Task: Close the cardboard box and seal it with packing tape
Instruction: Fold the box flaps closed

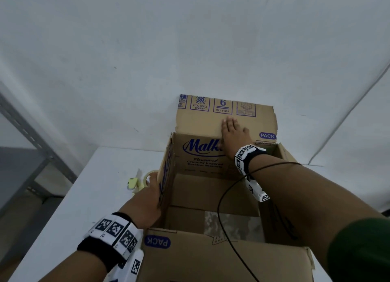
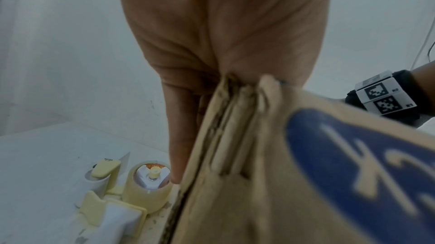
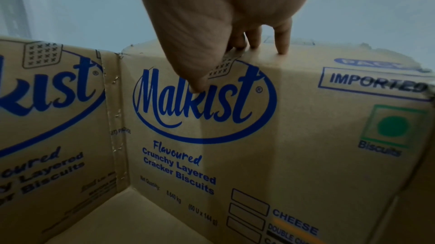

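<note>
A: Cardboard box [image 1: 213, 188] on the white table [image 1: 88, 188], top open, blue "Malkist" print on the inside of the walls. Far flap [image 1: 225, 117] upright against the white wall [image 1: 190, 38]; near flap [image 1: 221, 258] folded outward toward the viewer, "PACK" oval upside down on it.

B: Right hand [image 1: 233, 131]?

A: Flat on the inner face of the far flap, fingers straight and close together, reaching up toward the stacking symbols. Nothing pinched. Right wrist view: fingertips [image 3: 282, 43] over the fold line, thumb [image 3: 195, 73] pointing down onto the logo.

B: Left hand [image 1: 147, 203]?

A: Against the outside of the left wall of the box, palm to cardboard, fingers extended along it. Left wrist view: palm hard up to a ragged corrugated edge [image 2: 235, 117]; one straight finger [image 2: 179, 145] running down beside it. Whether the thumb hooks over the rim: cannot tell.

B: Tape?

A: Packing tape dispenser [image 1: 140, 181] on the table just left of the box, beside the left hand's fingertips, untouched. Pale yellow and white body, tan roll [image 2: 150, 186] on its hub.

B: Other items?

A: Marker-tag bands on both wrists; black cable [image 1: 223, 218] looping from the right wrist across the box opening. Grey metal shelving [image 1: 27, 133] at far left.
</note>
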